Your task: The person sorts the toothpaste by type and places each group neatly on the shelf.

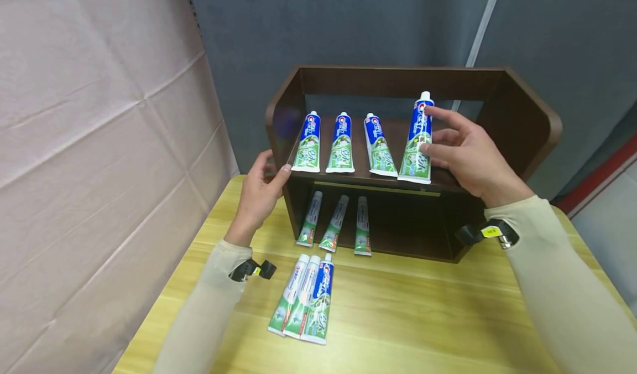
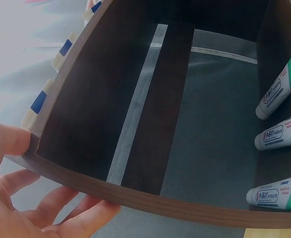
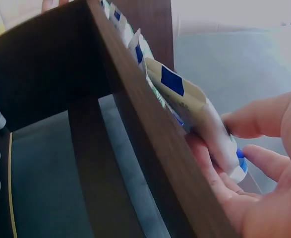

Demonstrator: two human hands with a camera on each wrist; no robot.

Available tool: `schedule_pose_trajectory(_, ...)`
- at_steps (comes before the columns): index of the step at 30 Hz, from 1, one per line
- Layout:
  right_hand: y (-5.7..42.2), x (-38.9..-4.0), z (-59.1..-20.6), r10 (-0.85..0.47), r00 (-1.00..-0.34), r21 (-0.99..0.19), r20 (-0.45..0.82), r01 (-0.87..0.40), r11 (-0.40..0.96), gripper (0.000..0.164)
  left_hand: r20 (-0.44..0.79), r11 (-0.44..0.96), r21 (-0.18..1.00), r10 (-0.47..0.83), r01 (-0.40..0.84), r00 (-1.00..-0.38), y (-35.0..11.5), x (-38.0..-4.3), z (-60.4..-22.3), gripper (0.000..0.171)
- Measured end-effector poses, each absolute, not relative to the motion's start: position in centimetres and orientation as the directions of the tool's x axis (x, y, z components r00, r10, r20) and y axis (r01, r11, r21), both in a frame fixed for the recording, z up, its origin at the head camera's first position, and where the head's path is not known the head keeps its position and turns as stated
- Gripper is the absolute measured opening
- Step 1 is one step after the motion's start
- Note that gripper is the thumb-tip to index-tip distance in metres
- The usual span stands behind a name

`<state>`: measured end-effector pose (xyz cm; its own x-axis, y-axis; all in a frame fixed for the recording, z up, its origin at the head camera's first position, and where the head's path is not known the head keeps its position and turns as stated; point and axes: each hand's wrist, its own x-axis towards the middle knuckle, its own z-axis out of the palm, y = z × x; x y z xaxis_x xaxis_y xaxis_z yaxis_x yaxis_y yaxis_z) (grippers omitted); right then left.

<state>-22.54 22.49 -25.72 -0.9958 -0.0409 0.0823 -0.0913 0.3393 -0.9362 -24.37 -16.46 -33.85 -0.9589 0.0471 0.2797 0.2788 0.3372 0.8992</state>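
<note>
Brown two-tier rack, left hand with fingers gripping its left edge, right hand with fingers pinching one toothpaste tube, three matching tubes alongside.

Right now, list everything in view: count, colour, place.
Rack: one, dark brown, on the table
Table: one, yellow, under the rack
Blue tubes: five, blue and green, three on rack's upper level, one held at right, one on table
Pale tubes: five, white and green, three on lower level, two on table
Dark cloth: one, blue-grey, behind rack
Pale cloth: one, whitish, left
Strip: one, red, far right
Wrist cameras: two, black, on wrists
Sleeves: two, beige, both arms
Left hand: one, gripping rack's left side
Right hand: one, holding rightmost blue tube
</note>
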Motion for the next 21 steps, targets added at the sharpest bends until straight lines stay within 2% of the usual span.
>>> schedule_pose_trajectory(10, 23.3, -23.9, -25.4, -0.050, -0.999, -0.837, -0.005, -0.023, 0.547, 0.072, 0.286, 0.338, 0.898, 0.042, 0.283, -0.957, -16.4, -24.4, -33.9, 0.051)
schedule_pose_trajectory(17, 23.2, -24.5, -25.1, -0.075, -0.996, -0.798, -0.053, -0.003, 0.602, 0.071, 0.289, 0.340, 0.895, 0.046, 0.287, -0.956, -16.3, -24.4, -33.9, 0.050)
schedule_pose_trajectory(21, 23.2, -24.6, -25.1, -0.084, -0.996, -0.749, -0.037, -0.028, 0.662, 0.071, 0.292, 0.337, 0.896, 0.045, 0.289, -0.955, -16.3, -24.4, -34.0, 0.050)
